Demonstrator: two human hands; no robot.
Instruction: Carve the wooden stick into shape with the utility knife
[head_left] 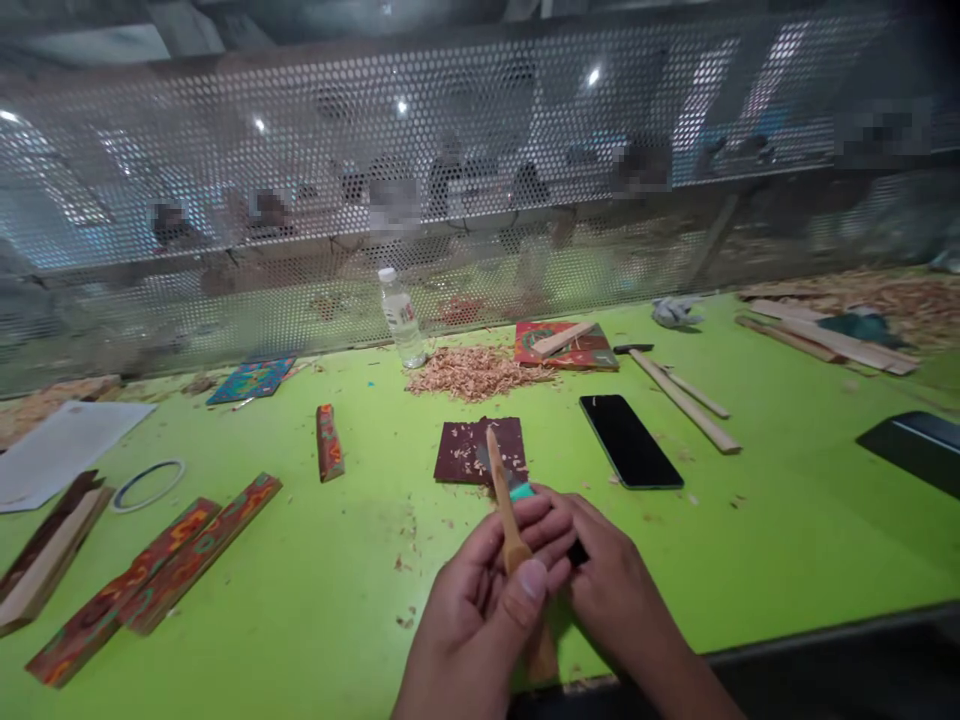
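My left hand [487, 610] is closed round a carved wooden stick [508, 515], with the thumb pressed on its wider part. The stick's narrow tip points away from me, and its lower end shows beneath the hand. Close against it on the right, my right hand [604, 575] is closed on a knife [521, 492] with a teal and black handle. Most of that handle is hidden by fingers, and a grey blade shows faintly behind the stick. Beyond both hands lies a dark brown sandpaper sheet [457, 455] sprinkled with shavings.
A shavings heap [480, 372] lies beside a water bottle [403, 318]. To the right are a phone [631, 440] and a hammer [686, 400]. Painted wooden strips [202, 550] and a tape ring [148, 486] lie left. A perforated metal screen [315, 180] stands behind the table.
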